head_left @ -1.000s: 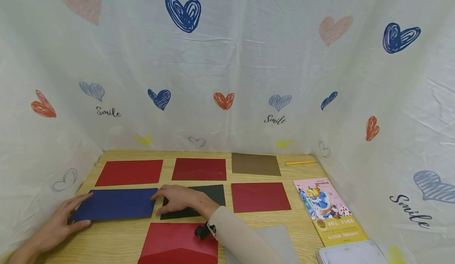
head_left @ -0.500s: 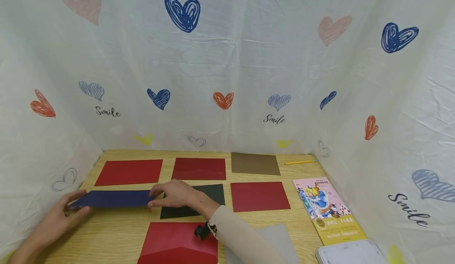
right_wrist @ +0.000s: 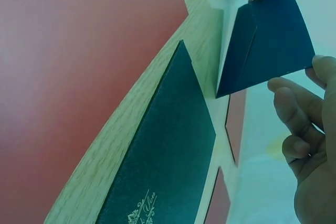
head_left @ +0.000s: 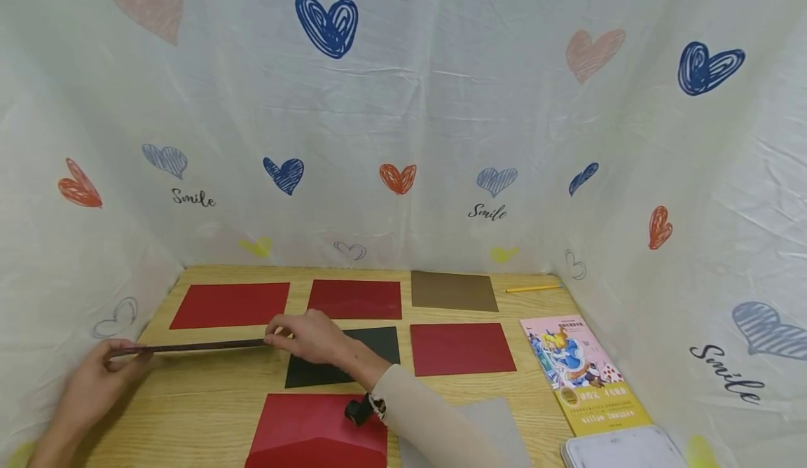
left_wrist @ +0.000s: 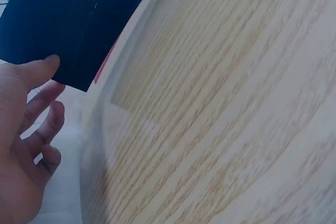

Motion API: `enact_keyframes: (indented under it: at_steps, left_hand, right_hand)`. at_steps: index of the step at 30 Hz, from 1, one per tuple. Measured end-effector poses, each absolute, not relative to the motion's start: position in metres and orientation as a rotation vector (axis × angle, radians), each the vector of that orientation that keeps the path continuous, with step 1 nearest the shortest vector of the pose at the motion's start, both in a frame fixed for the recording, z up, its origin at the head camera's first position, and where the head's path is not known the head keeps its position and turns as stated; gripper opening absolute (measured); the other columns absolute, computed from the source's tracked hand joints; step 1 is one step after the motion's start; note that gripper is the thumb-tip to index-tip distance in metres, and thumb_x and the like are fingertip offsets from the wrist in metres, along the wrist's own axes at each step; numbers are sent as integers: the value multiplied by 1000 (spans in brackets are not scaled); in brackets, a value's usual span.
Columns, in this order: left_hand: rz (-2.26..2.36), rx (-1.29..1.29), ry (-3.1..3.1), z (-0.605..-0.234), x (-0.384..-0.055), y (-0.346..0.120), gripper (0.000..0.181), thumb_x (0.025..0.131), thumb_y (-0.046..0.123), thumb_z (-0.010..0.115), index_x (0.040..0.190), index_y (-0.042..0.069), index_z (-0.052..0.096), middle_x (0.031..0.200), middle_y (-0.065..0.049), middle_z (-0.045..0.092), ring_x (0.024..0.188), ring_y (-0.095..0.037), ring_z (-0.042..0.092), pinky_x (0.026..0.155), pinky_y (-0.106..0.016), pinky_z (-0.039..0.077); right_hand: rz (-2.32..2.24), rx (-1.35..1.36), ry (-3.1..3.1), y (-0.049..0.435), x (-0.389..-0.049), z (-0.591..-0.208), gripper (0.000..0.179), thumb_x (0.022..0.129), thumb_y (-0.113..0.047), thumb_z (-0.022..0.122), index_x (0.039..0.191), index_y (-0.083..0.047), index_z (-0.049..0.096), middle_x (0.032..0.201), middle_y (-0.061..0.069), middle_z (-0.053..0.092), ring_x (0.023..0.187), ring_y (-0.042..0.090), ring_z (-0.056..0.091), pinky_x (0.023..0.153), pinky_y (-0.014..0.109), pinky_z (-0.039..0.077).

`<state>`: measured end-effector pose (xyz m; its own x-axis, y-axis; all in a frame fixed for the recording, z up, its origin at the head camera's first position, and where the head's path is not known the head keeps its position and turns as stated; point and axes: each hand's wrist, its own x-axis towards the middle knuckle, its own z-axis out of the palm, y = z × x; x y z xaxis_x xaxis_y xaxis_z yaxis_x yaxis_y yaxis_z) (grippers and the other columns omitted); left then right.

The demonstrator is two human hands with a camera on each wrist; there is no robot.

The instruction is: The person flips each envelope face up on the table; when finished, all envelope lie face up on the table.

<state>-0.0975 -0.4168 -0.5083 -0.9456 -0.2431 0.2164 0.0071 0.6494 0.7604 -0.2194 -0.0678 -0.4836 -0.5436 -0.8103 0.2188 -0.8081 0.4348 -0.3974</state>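
A dark blue envelope [head_left: 208, 346] is raised over the left of the table, seen almost edge-on in the head view. My left hand [head_left: 94, 382] pinches its left end between thumb and fingers, and my right hand [head_left: 315, 338] pinches the right end. Flap seams cross the face of the blue envelope [left_wrist: 58, 19] in the left wrist view. Under my right wrist lies a dark green envelope [head_left: 372, 350], partly covered by the hand; gold lettering shows on the green envelope [right_wrist: 163, 135] in the right wrist view.
Red envelopes [head_left: 230, 305] [head_left: 356, 300] [head_left: 463, 349] and a brown one [head_left: 454, 291] lie flat in rows. Nearer are a flapped red envelope [head_left: 315, 419] and a grey one [head_left: 498, 422], partly under my sleeve. At right are a pencil [head_left: 532, 288], a book [head_left: 580, 377] and a white case [head_left: 624, 448].
The blue envelope, earlier lying flat, has been lifted by both hands and tipped until it appears as a thin line. The right hand has closed onto its right end.
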Motion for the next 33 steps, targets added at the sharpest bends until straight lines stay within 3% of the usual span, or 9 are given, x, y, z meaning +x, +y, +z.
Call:
enact_keyframes:
  at_steps: [7,13,20,26,30,33]
  left_hand:
    - [-1049,289,-2598,-506,-99,-413,31,92,27,74,100,4,55,79,37,53,69,21,49,59,-11,38]
    - [-1062,247,-2621,-509,-99,-411,34,93,25,74,107,-2,58,82,38,50,69,17,51,58,-12,41]
    - [-1010,163,-2658,-516,-100,-411,42,92,17,75,121,-6,56,81,28,57,66,11,53,56,-15,43]
    - [-926,69,-2629,-521,-98,-411,46,86,10,80,123,-5,56,83,28,57,66,9,50,56,-16,39]
    - [-886,38,-2657,-523,-99,-411,52,83,7,81,127,-5,56,90,-1,68,66,7,48,56,-17,37]
    - [-879,4,-2716,-523,-100,-410,58,83,7,81,132,-7,55,100,-23,66,65,4,46,57,-19,37]
  right_hand:
    - [-893,-1404,2686,-67,-221,-479,22,104,-35,55,117,-25,70,95,-14,74,64,-16,52,53,7,41]
    - [-866,-1324,2761,-68,-222,-481,19,103,-33,58,112,-25,73,92,-15,73,55,-14,48,51,8,39]
    - [-803,-1234,2735,-71,-221,-492,14,100,-30,64,111,-26,73,90,-17,72,62,-15,52,55,6,41]
    - [-735,-1194,2660,-72,-221,-496,21,98,-29,67,118,-26,69,96,-17,70,68,-13,55,59,8,43]
    - [-697,-1187,2644,-74,-223,-498,23,98,-29,68,121,-26,67,99,-16,70,71,-12,56,61,8,43]
    - [-640,-1187,2664,-75,-225,-501,23,98,-30,68,121,-25,67,100,-15,71,73,-11,57,62,8,43]
